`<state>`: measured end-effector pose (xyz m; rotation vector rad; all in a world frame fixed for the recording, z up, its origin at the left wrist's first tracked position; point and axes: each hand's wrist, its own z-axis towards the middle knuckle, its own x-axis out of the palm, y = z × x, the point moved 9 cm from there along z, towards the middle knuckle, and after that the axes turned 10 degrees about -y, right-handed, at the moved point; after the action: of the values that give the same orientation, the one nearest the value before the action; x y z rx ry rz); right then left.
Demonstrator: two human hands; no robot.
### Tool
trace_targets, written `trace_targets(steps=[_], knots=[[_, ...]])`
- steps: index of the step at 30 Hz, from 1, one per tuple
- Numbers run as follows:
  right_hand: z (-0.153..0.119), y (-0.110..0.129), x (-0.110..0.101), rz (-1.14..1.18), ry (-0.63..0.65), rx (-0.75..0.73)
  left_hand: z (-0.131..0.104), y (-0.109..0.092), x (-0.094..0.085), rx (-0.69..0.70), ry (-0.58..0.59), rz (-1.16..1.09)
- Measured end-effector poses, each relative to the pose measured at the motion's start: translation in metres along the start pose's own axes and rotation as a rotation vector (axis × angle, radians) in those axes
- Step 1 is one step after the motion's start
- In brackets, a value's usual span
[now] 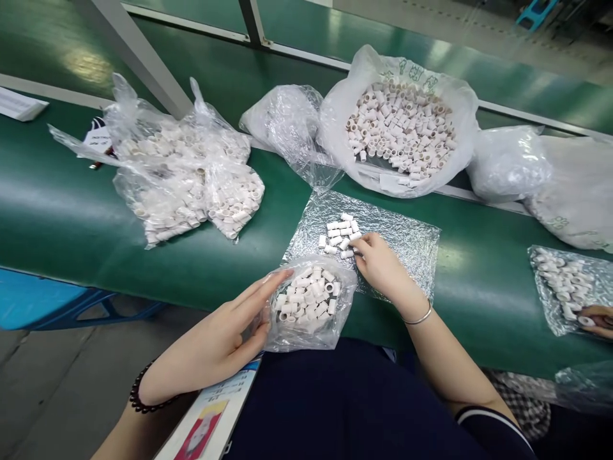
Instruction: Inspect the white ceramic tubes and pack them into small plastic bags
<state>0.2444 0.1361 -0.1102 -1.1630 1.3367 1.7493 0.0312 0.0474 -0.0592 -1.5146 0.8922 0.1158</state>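
White fittings (309,297) crowd the bag (328,340) the loosely curled left hand (220,342) holds; others lie loose at one o'clock by the nearly closed right hand (383,268), its hold unclear.

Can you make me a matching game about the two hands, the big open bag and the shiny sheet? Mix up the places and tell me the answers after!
Things:
1. Left hand
2. Right hand
3. Big bag
4. Shiny sheet

Places:
A. Flat on the green table, under the loose white pieces
B. Beyond the sheet, full of white pieces
C. At the side of the small open bag
D. Fingers at the loose white pieces

Right pairs: 1-C, 2-D, 3-B, 4-A
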Motion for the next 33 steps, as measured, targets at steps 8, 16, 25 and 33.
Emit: trace_targets(steps=[8, 16, 25, 33], knots=[[-0.006, -0.028, -0.005, 0.444, -0.099, 0.230, -0.004, 0.006, -0.005, -0.045, -0.073, 0.063], [-0.041, -0.055, 0.003, 1.808, -0.187, 0.798, 0.005, -0.003, 0.002, 0.022, -0.027, 0.053], [-0.045, -0.040, -0.021, 1.788, -0.194, 0.661, 0.008, -0.011, 0.008, 0.049, 0.005, 0.056], [-0.040, 0.083, -0.068, 1.341, 0.018, 0.069, 0.015, -0.027, 0.008, 0.082, -0.073, 0.053]])
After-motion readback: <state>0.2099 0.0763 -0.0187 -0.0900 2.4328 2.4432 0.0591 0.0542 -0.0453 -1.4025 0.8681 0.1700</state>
